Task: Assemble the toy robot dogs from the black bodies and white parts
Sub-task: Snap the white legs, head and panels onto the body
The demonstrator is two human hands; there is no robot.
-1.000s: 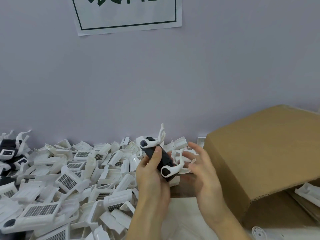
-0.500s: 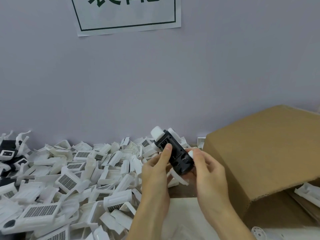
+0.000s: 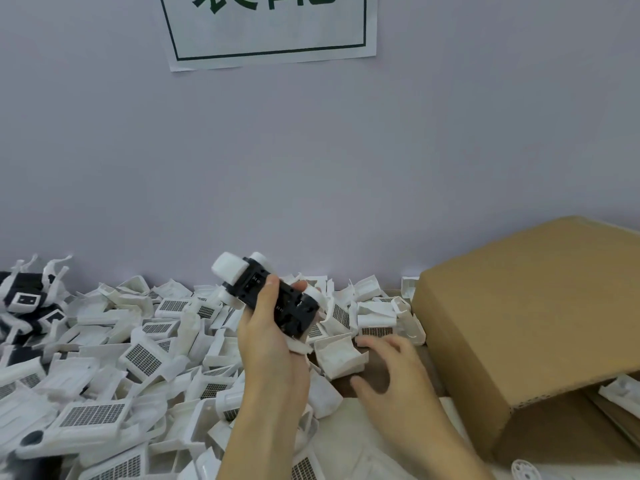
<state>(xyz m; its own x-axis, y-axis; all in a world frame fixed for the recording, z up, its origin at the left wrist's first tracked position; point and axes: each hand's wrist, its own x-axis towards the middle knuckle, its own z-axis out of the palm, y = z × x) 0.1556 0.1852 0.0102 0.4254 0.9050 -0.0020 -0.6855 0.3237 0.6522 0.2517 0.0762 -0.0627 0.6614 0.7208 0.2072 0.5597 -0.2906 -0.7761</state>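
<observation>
My left hand [image 3: 270, 341] grips a black toy dog body [image 3: 277, 303] with white legs fitted, held above the table with its underside turned toward me. My right hand [image 3: 391, 365] hovers low over the table with its fingers spread, just right of a loose white shell part [image 3: 337, 355], holding nothing. A heap of white parts with grille panels [image 3: 138, 358] covers the table to the left and behind my hands.
A large brown cardboard box [image 3: 526, 323] stands at the right. Several finished black-and-white dogs [image 3: 27, 299] lie at the far left by the wall. More white pieces [image 3: 620, 393] sit under the box's flap at the right edge.
My right hand let go of the dog body and dropped toward the white parts on the table. The left hand kept the body and tilted it slightly.
</observation>
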